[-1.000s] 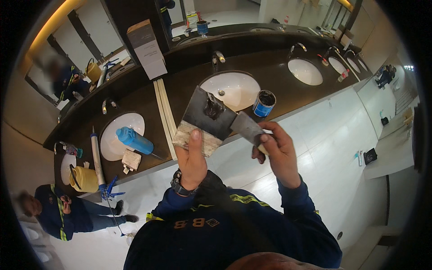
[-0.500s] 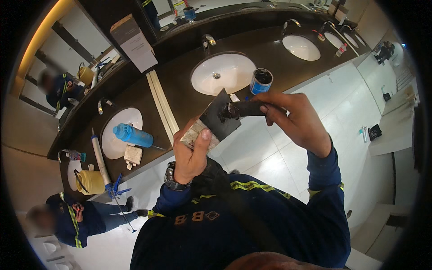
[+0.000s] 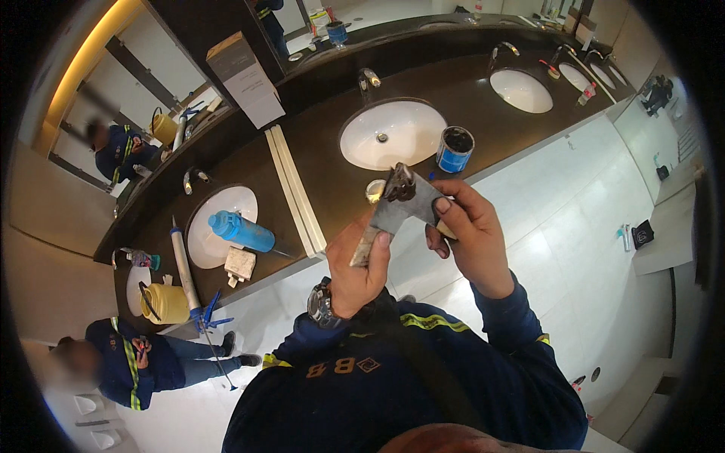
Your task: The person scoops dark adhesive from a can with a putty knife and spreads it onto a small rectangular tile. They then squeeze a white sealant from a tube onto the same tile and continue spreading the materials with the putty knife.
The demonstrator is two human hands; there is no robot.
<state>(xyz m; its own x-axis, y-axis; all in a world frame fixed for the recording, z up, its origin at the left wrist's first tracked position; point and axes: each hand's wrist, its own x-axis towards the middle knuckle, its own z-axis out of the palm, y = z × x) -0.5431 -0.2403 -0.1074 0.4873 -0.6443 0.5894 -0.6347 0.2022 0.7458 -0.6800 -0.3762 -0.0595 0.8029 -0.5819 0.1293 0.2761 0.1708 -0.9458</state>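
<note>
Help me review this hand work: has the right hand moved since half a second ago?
Yes. Judged against the white sink beside the blue can, the right hand has shifted left and lower in the picture.

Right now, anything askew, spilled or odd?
Yes: the caulking gun juts past the front edge of the counter, its blue handle and rod over the floor, so it looks easy to knock. No drip shows from the dark paste on the held blades.

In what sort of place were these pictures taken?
Probably a public washroom: a dark counter with a row of white basins, faucets behind them, and apparent urinals at lower left.
</note>
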